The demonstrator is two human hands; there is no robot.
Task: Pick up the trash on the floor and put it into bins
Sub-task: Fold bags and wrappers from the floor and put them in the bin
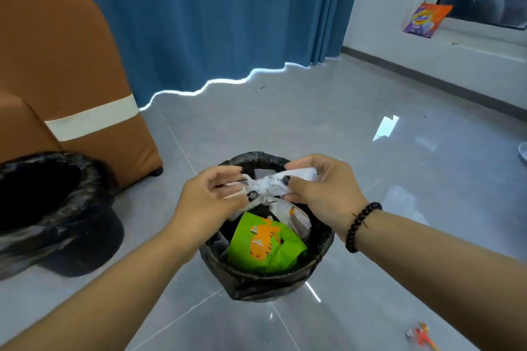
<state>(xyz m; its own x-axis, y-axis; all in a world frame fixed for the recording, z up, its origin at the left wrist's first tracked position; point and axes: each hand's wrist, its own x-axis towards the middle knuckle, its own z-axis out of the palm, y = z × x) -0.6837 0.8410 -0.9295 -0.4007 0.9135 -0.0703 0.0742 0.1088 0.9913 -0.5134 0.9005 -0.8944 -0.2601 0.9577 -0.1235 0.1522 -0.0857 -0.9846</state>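
Observation:
A crumpled white printed paper is held over a black-lined bin in the middle of the floor. My left hand pinches its left end and my right hand grips its right end. Inside the bin lie a green paper bag with an orange tiger and some white wrappers. A second black-lined bin stands at the left. A small red and orange wrapper lies on the floor at the lower right.
A brown sofa stands behind the left bin, and blue curtains hang at the back. An orange and purple packet rests on a ledge by the window at the upper right. Glossy grey tiles cover the floor.

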